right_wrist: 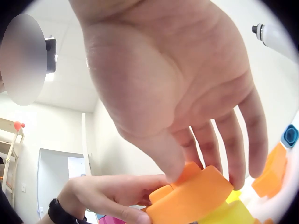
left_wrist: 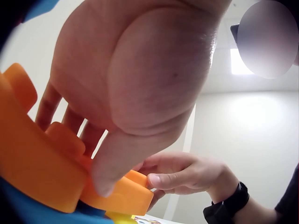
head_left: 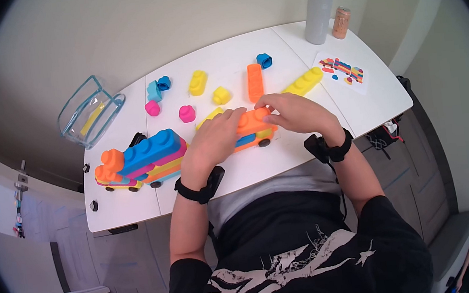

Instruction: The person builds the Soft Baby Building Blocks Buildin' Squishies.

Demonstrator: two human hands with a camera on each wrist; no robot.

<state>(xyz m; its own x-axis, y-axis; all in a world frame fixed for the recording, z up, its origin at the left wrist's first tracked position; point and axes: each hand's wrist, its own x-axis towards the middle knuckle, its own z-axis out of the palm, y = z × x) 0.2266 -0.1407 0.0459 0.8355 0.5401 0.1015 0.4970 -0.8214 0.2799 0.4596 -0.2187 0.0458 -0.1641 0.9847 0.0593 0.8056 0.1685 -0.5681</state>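
Observation:
Both hands are at an orange block on top of a wheeled block vehicle near the middle of the table. The left hand grips its left part, thumb on the near side and fingers behind, as the left wrist view shows. At the block's right end, the right hand pinches it between thumb and fingers; the right wrist view shows the thumb against the orange block. Under it are blue and yellow blocks and an orange base with a black wheel. To the left stands a taller stack with a blue block on top.
Loose blocks lie behind the hands, including an upright orange one and a long yellow one. A picture sheet, a grey bottle and a can are at the right. A clear bag stands at the left.

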